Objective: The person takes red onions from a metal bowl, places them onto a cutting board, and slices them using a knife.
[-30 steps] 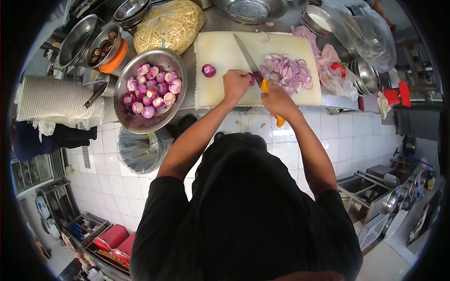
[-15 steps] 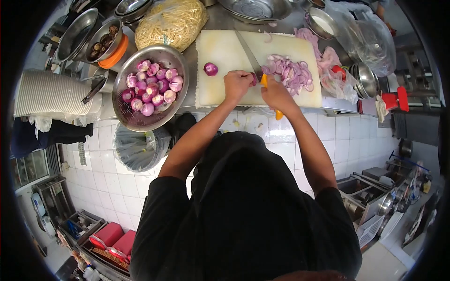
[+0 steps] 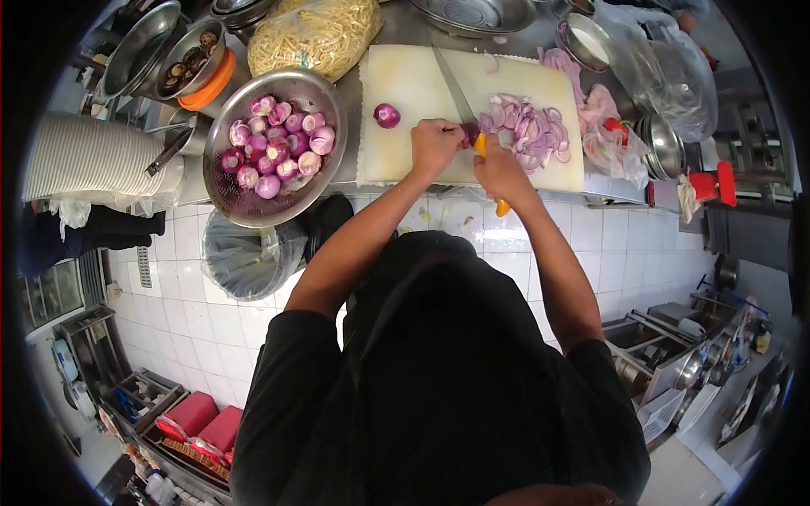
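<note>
On the white cutting board point(image 3: 405, 72), my left hand point(image 3: 434, 145) is closed on a red onion point(image 3: 467, 135), its fingers curled close to the blade. My right hand point(image 3: 501, 170) grips the yellow handle of a knife point(image 3: 458, 90); the blade points away to the upper left and lies against the onion. Sliced onion point(image 3: 530, 131) is heaped on the board just right of the knife. A whole peeled onion point(image 3: 386, 115) rests on the board left of my hands. Several more peeled onions fill a perforated metal colander point(image 3: 217, 187) at the left.
A bag of noodles point(image 3: 314, 38) lies behind the colander. Under the counter edge stands a lined bin point(image 3: 245, 266). Metal bowls point(image 3: 662, 145) and plastic bags point(image 3: 675, 76) crowd the right side. Stacked plates point(image 3: 93, 164) stand far left, near a bowl of mushrooms point(image 3: 192, 67).
The whole view has shifted slightly. My hands remain at the onion with the knife between them, and the slice heap looks about the same.
</note>
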Action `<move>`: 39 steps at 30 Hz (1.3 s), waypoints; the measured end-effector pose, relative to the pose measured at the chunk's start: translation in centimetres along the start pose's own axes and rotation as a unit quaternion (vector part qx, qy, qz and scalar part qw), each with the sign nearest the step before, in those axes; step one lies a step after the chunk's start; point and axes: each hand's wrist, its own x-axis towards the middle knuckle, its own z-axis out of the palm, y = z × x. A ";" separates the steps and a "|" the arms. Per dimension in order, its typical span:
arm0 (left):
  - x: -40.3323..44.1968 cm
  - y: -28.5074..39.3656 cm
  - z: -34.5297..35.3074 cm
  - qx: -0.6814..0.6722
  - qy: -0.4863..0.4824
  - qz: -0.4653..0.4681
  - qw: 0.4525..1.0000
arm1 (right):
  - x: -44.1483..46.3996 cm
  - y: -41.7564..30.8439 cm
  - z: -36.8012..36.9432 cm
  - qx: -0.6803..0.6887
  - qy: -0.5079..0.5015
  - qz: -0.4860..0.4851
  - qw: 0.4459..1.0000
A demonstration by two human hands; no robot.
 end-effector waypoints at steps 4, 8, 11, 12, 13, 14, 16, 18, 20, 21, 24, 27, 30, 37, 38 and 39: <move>0.1 0.2 -0.1 0.012 -0.022 -0.018 1.000 | -3.5 -4.5 -3.9 0.039 -0.060 0.073 0.995; 0.3 -0.4 0.0 -0.011 -0.015 -0.025 1.000 | -2.7 -2.0 -0.9 -0.004 -0.019 0.040 0.999; 0.3 -0.3 0.1 -0.028 -0.017 -0.032 0.999 | -1.4 -1.1 0.1 0.012 -0.010 0.035 0.999; 0.3 -0.4 0.1 -0.031 -0.019 -0.033 0.999 | -1.3 -1.5 0.0 0.034 -0.016 0.042 0.998; 0.4 -0.4 0.0 -0.025 -0.019 -0.027 0.999 | -1.4 -1.8 -0.4 0.043 -0.026 0.045 0.998; 0.3 -0.5 -0.1 -0.018 -0.022 -0.024 0.999 | -1.8 -2.1 -1.1 0.054 -0.037 0.050 0.997; 0.5 -0.3 -0.1 -0.007 -0.026 -0.020 0.999 | -2.5 -3.5 -3.0 0.056 -0.055 0.063 0.995; 0.4 -0.1 -0.2 0.006 -0.031 -0.026 0.999 | -3.6 -5.0 -4.1 0.042 -0.075 0.085 0.993; 0.3 0.0 -0.2 0.014 -0.031 -0.019 0.999 | -4.0 -5.3 -4.3 0.045 -0.076 0.099 0.991; 0.4 -0.1 -0.2 0.018 -0.030 -0.014 0.999 | -4.1 -5.5 -4.3 0.046 -0.077 0.105 0.990; 0.6 -0.8 0.0 -0.011 -0.025 -0.011 1.000 | -4.3 -5.7 -3.9 0.034 -0.074 0.105 0.991; -0.2 1.3 -0.6 0.032 -0.031 -0.014 0.999 | -2.3 -2.5 -0.5 -0.018 -0.017 0.052 0.998; 0.1 0.3 -0.3 0.019 -0.022 -0.018 0.999 | -0.3 -1.4 1.1 -0.014 0.019 0.026 0.999; 0.3 -0.5 -0.1 0.017 -0.019 -0.006 1.000 | -2.8 -5.1 -3.8 0.037 -0.061 0.073 0.995; 0.3 -0.4 -0.1 0.028 -0.020 -0.002 0.999 | -3.2 -5.2 -4.0 0.037 -0.065 0.075 0.994; 0.3 -0.3 -0.1 0.039 -0.021 0.002 0.999 | -3.6 -5.3 -4.2 0.036 -0.068 0.076 0.994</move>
